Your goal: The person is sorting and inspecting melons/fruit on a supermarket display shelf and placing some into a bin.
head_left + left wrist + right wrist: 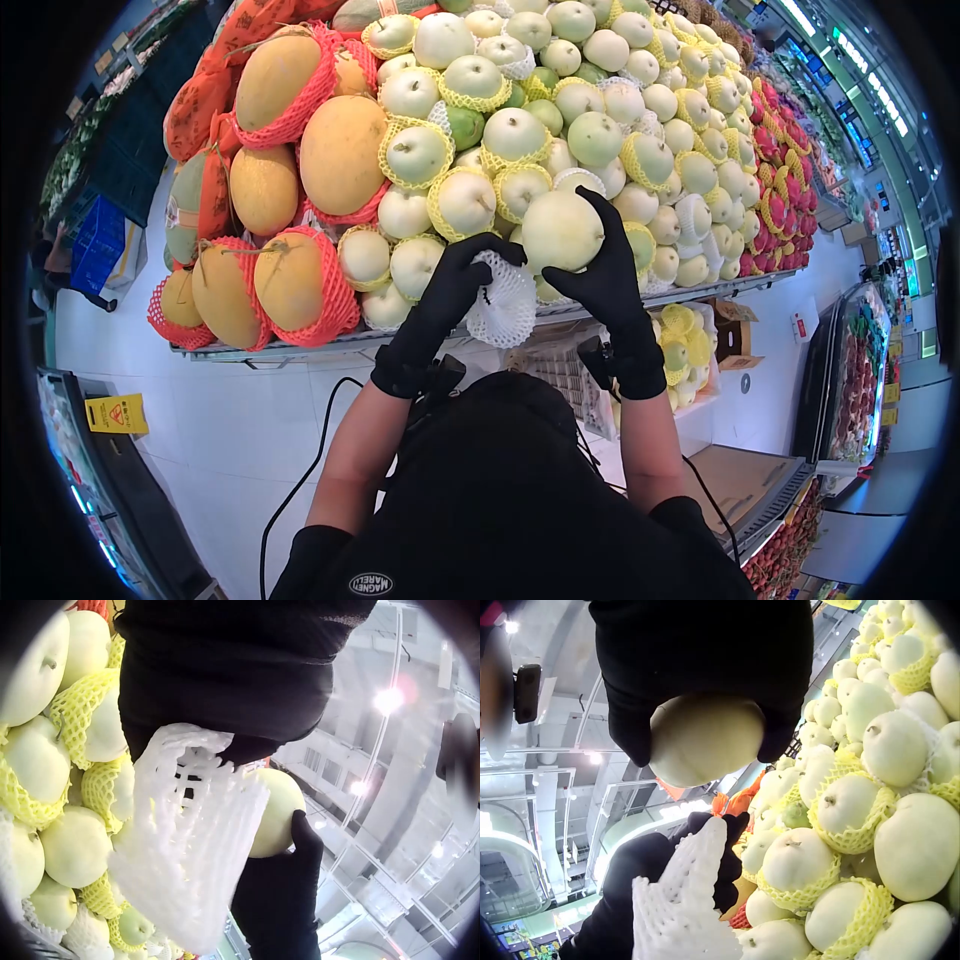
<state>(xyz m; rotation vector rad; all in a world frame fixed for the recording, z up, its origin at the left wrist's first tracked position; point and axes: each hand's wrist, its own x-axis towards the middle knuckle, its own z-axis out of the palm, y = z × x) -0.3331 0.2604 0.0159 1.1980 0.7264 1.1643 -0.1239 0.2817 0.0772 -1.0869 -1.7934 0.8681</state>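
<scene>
A pale green melon (pixel 562 232) is gripped by the right hand (pixel 607 285), thumb on one side and fingers on the other; the right wrist view shows the melon (pixel 705 741) bare between them. The left hand (pixel 452 290), in a black glove like the right, pinches a white foam net (pixel 502 304) that hangs down empty. In the left wrist view the net (pixel 191 847) covers part of the melon (pixel 276 813) behind it. Both hands are above the front edge of the fruit display, the net just left of the melon.
Pale melons (pixel 466 203), many in yellow nets, fill the display. Orange melons (pixel 343 155) in red nets lie at its left, red fruit (pixel 780 190) at its far right. Below the front edge are a crate (pixel 565 380) and a cardboard box (pixel 735 335). Black cables hang beside both arms.
</scene>
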